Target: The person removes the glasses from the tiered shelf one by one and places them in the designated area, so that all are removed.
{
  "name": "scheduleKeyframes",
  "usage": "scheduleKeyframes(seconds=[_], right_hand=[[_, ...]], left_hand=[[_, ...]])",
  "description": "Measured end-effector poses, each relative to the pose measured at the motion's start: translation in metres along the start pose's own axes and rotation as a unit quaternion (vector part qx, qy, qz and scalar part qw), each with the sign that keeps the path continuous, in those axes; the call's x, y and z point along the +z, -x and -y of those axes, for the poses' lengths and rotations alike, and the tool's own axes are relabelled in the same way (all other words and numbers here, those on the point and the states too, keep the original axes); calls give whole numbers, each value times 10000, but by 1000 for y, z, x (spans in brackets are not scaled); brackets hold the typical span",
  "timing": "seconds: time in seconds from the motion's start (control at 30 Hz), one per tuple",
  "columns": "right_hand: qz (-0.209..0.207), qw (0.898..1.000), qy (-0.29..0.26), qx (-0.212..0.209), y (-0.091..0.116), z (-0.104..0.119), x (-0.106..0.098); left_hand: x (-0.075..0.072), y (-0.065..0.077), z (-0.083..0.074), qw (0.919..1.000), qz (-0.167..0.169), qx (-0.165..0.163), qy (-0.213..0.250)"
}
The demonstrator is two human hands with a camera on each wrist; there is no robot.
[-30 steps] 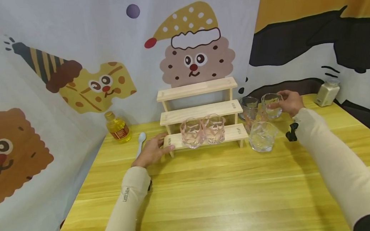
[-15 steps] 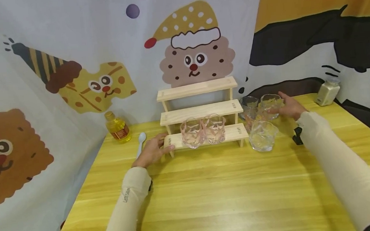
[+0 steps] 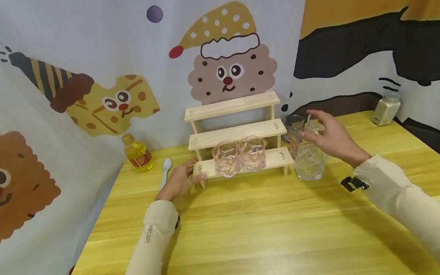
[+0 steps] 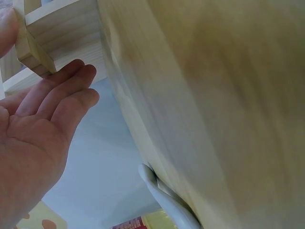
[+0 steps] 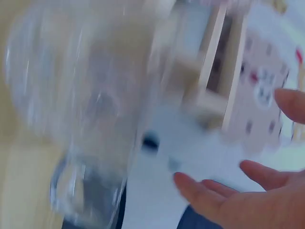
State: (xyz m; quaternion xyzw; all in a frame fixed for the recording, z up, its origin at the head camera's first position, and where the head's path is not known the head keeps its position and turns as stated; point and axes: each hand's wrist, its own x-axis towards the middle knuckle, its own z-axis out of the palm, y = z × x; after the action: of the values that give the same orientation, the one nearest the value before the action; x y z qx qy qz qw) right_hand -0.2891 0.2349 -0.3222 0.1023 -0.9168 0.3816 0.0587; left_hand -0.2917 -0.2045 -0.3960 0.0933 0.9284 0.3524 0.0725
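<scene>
head view: the left hand (image 3: 178,181) grips the left end of the wooden stand (image 3: 238,132), thumb on the lowest board and fingers behind it; the left wrist view shows thumb and fingers on either side of the board's end. two pink glasses, the left one (image 3: 227,158) and the right one (image 3: 253,153), stand upright side by side on that lowest board.

the right hand (image 3: 335,138) is raised near the glasses beyond the stand's right end, its fingers parted and gripping nothing. a front clear glass (image 3: 308,167) stands on the worktop (image 3: 249,225) just beside the stand; a rear clear glass (image 3: 313,124) shows between thumb and forefinger, partly hidden. a dark-tinted glass (image 3: 289,126) stands behind, close to the stand. the right wrist view is blurred, with glass filling its left side.

a pale spoon (image 3: 165,171) lies beside the left hand, its handle partly covered. a bottle of yellow liquid (image 3: 137,154) stands further left, and a jar (image 3: 386,109) is at the far right, near the printed cloth (image 3: 120,29).
</scene>
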Motion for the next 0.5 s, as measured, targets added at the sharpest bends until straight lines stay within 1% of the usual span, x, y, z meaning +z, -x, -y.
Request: scheduleKeyframes(seconds=[0.1, 0.2, 0.23, 0.33, 0.4, 0.5], right_hand=[[105, 9968, -669, -434, 11, 17, 22], [360, 9893, -1270, -622, 17, 29, 43], [448, 9870, -1395, -668, 17, 32, 49], [664, 9812, -1693, -647, 15, 38, 69], [743, 9776, -1902, -507, 11, 40, 82], [727, 9733, -2159, -261, 6, 41, 97]], left_hand=[[0, 1, 1, 10000, 16, 8, 2], [1, 2, 1, 10000, 11, 24, 14], [1, 2, 1, 10000, 11, 27, 26], [1, 2, 1, 10000, -13, -5, 53], [0, 2, 1, 10000, -18, -1, 44], [0, 2, 1, 10000, -34, 32, 27]])
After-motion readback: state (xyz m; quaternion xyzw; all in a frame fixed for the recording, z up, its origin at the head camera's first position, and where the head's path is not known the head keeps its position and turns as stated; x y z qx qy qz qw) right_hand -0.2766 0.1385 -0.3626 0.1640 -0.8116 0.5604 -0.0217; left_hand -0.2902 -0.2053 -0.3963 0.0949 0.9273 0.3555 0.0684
